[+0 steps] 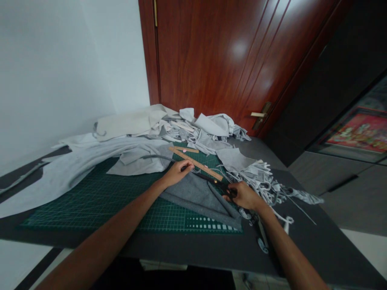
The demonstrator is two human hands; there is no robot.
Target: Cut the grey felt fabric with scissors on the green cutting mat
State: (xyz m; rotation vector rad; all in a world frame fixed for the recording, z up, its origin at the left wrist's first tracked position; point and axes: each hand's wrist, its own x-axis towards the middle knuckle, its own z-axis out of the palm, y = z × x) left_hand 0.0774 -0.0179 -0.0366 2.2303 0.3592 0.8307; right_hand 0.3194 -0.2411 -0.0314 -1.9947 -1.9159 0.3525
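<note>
My right hand (pixel 244 195) is closed round the handles of black scissors (pixel 222 185). Their blades point left along the upper edge of a dark grey fabric piece (pixel 196 194). At the far end of that edge, my left hand (pixel 179 172) pinches a narrow grey fabric strip (pixel 157 156), which trails off to the left. The fabric lies on a green cutting mat (pixel 115 201). Just beyond the blades lie wooden rulers (pixel 198 164), one long and one shorter, set at an angle to each other.
Pale fabric (pixel 75 161) spreads over the table's left side, with a cream piece (pixel 127 125) behind it. Fabric scraps (pixel 211 125) pile against the door (pixel 205 52). Cut strips (pixel 266 181) heap at the right. The dark table (pixel 326 237) has its front edge near me.
</note>
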